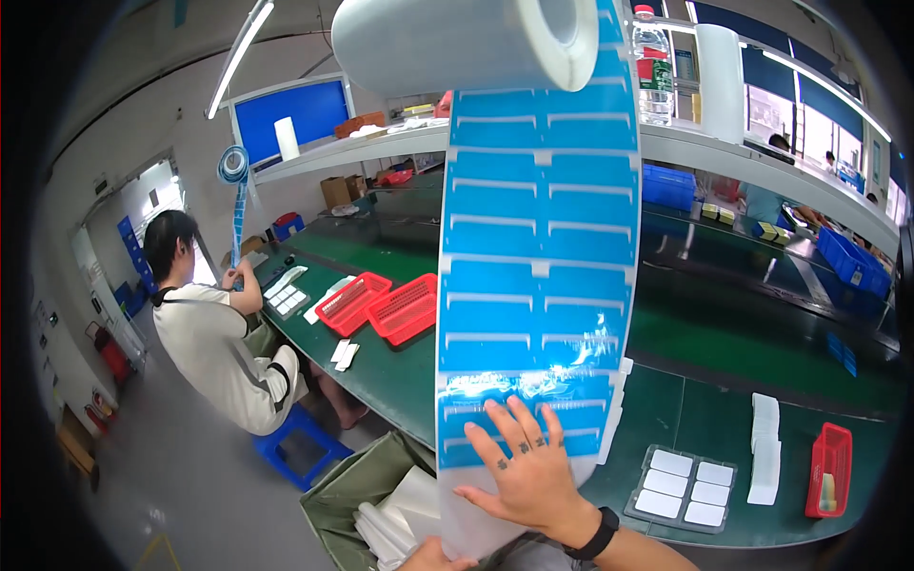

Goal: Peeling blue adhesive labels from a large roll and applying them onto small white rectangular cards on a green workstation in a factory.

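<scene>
A wide strip of blue film labels (539, 228) on a pale backing hangs from a big white roll (428, 46) overhead. My right hand (533, 476), with a black band at the wrist, lies on the strip's lower part, fingers spread over the last blue labels. Below them the bare backing (466, 504) runs down to my left hand (430, 556), which closes on its lower end at the picture's bottom edge; most of that hand is cut off. To the right, a grey tray (681, 488) holds several white rectangular pieces, beside a stack of white cards (764, 449).
A red basket (830, 471) stands at the right of the green table (657, 381). Two more red baskets (405, 309) sit left of the strip. Under the table edge is a green bin (328, 509) with crumpled backing. A co-worker (214, 324) sits at the left on a blue stool (303, 445).
</scene>
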The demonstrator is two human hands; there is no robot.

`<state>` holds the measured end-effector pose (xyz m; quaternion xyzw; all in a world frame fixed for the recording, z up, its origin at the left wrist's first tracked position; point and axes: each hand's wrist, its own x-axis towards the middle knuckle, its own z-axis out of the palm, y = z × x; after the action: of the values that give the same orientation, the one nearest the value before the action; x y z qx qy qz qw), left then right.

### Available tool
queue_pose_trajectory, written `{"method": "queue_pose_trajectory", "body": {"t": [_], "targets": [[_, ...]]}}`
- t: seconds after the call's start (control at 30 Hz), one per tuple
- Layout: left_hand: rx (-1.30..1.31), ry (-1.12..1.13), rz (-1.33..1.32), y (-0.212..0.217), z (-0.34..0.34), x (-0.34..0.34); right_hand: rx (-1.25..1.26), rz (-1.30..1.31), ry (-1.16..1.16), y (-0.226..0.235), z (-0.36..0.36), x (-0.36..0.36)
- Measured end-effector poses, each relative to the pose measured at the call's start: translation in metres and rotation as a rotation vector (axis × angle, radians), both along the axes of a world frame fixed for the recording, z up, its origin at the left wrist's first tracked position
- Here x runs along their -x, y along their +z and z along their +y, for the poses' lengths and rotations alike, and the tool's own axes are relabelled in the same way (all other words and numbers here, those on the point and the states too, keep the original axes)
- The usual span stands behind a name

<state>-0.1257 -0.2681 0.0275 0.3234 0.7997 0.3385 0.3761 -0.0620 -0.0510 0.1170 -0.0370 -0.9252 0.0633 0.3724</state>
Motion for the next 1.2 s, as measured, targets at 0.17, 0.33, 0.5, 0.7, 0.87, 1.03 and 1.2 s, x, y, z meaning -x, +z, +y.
{"method": "queue_pose_trajectory", "body": {"t": [0.17, 0.33, 0.5, 0.7, 0.87, 1.03, 1.2], "targets": [[-0.535, -0.188, -0.064, -0.038, 0.0, 0.036, 0.095, -0.061, 0.063, -0.029, -0.001, 0.009], [-0.583, 0.08, -0.28, -0.018, 0.061, 0.08, 0.124, -0.076, 0.068, -0.04, 0.001, 0.024], [-0.688, -0.028, -0.047, -0.003, 0.059, 0.057, 0.15, 0.048, 0.139, -0.029, 0.003, 0.009], [-0.663, -0.164, -0.198, 0.006, 0.048, 0.035, 0.003, 0.126, 0.142, -0.025, -0.014, -0.01], [-0.468, -0.241, -0.202, 0.013, 0.041, 0.031, 0.032, 0.01, 0.167, -0.035, -0.019, -0.023], [-0.602, -0.173, -0.13, 0.002, 0.042, 0.026, 0.047, -0.009, 0.12, -0.043, -0.029, -0.031], [-0.59, -0.071, -0.228, 0.008, 0.042, 0.007, 0.021, 0.106, 0.16, -0.06, -0.014, -0.036]]}}
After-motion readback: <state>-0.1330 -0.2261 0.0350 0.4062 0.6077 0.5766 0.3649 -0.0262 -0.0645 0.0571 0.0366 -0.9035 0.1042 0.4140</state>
